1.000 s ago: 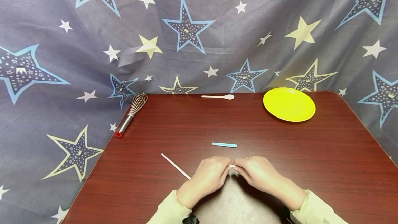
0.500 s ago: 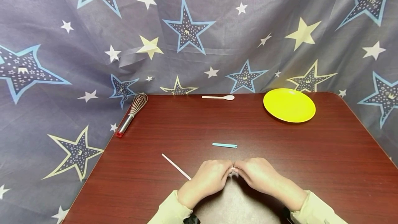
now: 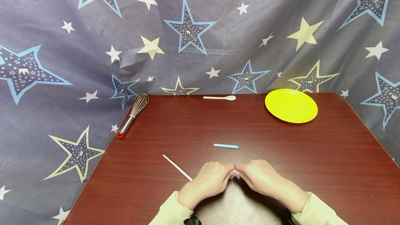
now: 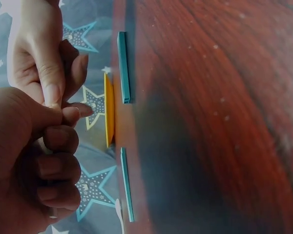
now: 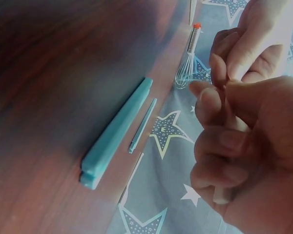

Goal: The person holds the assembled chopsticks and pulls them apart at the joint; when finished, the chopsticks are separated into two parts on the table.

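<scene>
My left hand point(image 3: 210, 180) and right hand point(image 3: 260, 176) meet fingertip to fingertip over the near part of the table. Between them, the thumbs and forefingers pinch a small pale piece point(image 3: 234, 171), mostly covered by fingers. In the right wrist view, a slim pale rod point(image 5: 221, 195) runs down inside the curled right fingers. The left fingers also curl around something pale, barely seen in the left wrist view. Just beyond the hands lies a slim teal stick point(image 3: 226, 146). A second, nearer teal stick point(image 5: 115, 139) shows in the wrist views. Beside my left wrist is a thin pale-pink stick point(image 3: 176, 167).
A yellow plate point(image 3: 291, 106) sits at the back right of the reddish-brown table point(image 3: 175, 124). The white spoon point(image 3: 219, 97) lies along the back edge. At the left edge is a whisk point(image 3: 132, 115) with a red-tipped handle. A star-patterned curtain point(image 3: 200, 37) hangs behind.
Both hands stay together and have lowered slightly toward me. Less of the pale piece shows between the fingertips than a second ago. The things on the table keep their places.
</scene>
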Action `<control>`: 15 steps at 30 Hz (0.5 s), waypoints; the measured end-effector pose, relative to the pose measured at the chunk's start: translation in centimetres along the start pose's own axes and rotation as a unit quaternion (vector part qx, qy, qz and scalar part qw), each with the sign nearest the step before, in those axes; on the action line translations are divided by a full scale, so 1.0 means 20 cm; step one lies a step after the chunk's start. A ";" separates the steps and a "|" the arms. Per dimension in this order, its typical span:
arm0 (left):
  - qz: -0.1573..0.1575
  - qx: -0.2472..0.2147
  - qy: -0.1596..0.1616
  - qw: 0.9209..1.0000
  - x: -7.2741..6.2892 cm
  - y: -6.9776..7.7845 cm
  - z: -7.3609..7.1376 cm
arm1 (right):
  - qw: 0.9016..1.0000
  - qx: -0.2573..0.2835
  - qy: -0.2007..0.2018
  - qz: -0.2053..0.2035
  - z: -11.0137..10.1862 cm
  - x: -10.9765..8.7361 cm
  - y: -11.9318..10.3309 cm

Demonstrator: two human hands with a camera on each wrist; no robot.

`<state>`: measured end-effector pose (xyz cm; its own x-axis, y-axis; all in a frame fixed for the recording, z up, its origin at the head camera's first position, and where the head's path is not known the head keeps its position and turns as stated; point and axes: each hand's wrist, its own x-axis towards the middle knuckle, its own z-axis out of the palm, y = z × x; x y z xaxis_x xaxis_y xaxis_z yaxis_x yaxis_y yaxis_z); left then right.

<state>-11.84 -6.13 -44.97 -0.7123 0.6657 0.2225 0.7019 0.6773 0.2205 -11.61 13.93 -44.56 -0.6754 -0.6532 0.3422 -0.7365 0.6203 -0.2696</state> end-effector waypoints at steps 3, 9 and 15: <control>0.009 -0.010 -0.006 1.000 0.00 -0.01 0.00 | 1.000 0.001 -0.005 -0.005 0.00 -0.01 0.00; 0.020 -0.025 0.008 0.999 0.01 -0.02 0.00 | 1.000 -0.012 0.006 -0.018 -0.01 0.00 0.01; 0.024 -0.044 0.011 0.999 0.02 -0.03 0.00 | 0.999 -0.017 0.030 -0.031 -0.03 0.01 0.01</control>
<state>-12.50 -6.33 -44.97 -0.6785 0.6887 0.2554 0.7333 0.6146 0.2908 -11.88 14.25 -44.08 -0.6249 -0.6638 0.4110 -0.7741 0.5950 -0.2160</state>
